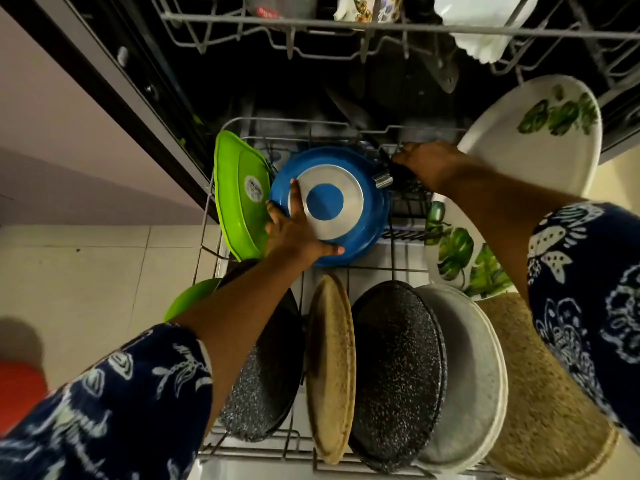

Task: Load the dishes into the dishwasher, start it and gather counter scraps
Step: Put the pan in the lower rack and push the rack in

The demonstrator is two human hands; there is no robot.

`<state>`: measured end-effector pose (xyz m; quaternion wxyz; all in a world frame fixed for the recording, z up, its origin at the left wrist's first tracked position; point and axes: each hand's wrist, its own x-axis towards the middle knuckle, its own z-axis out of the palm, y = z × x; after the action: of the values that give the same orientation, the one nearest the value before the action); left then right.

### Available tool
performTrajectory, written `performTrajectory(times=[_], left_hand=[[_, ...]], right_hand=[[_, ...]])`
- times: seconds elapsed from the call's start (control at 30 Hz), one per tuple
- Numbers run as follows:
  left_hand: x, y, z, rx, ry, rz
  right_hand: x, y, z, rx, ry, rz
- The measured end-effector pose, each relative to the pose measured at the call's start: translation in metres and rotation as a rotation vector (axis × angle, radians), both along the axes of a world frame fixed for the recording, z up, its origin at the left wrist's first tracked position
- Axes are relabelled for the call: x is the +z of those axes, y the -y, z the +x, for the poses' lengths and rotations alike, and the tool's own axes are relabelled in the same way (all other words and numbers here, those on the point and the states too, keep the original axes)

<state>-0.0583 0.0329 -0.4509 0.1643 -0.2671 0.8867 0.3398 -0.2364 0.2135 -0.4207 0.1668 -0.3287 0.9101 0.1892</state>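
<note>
A blue frying pan (363, 188) with a silver base stands on edge in the pulled-out lower rack (367, 271) of the open dishwasher. My left hand (294, 230) lies spread against the pan's underside and rim, thumb along the lower edge. My right hand (429, 164) grips the pan's black handle at the right. A green square dish (239, 192) leans just left of the pan. Speckled dark plates (398, 368), a tan plate (332, 368) and a white plate (474, 375) stand in the rack's front rows.
Two leaf-patterned white platters (540, 133) stand at the rack's right side. The upper rack (346, 26) overhangs at the top, holding cups and a white item. A tan woven-look dish (540, 393) sits front right. Tiled floor (86, 271) lies to the left.
</note>
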Motion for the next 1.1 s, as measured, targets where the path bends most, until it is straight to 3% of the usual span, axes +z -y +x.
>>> performTrajectory(times=[0.33, 0.47, 0.6, 0.67, 0.83, 0.9, 1.1], left_hand=[[-0.009, 0.009, -0.003, -0.288, -0.058, -0.24], [-0.014, 0.013, -0.002, -0.339, -0.046, -0.286], [-0.008, 0.018, -0.003, -0.404, -0.071, -0.327], [-0.005, 0.027, -0.006, -0.453, -0.085, -0.329], [-0.009, 0.048, -0.02, -0.523, -0.082, -0.187], [-0.01, 0.047, -0.018, -0.508, -0.084, -0.178], [-0.017, 0.024, 0.012, -0.412, -0.113, -0.234]], right_hand=[[-0.006, 0.0, 0.005, -0.012, -0.04, -0.07], [-0.013, 0.007, 0.021, -0.218, -0.011, -0.121], [-0.035, 0.01, 0.046, -0.35, 0.012, -0.432], [-0.044, 0.012, 0.056, -0.327, 0.067, -0.534], [-0.053, 0.005, 0.045, -0.196, 0.174, -0.549], [-0.053, -0.001, 0.037, 0.009, 0.069, -0.494], [-0.053, 0.003, 0.034, -0.001, 0.109, -0.463]])
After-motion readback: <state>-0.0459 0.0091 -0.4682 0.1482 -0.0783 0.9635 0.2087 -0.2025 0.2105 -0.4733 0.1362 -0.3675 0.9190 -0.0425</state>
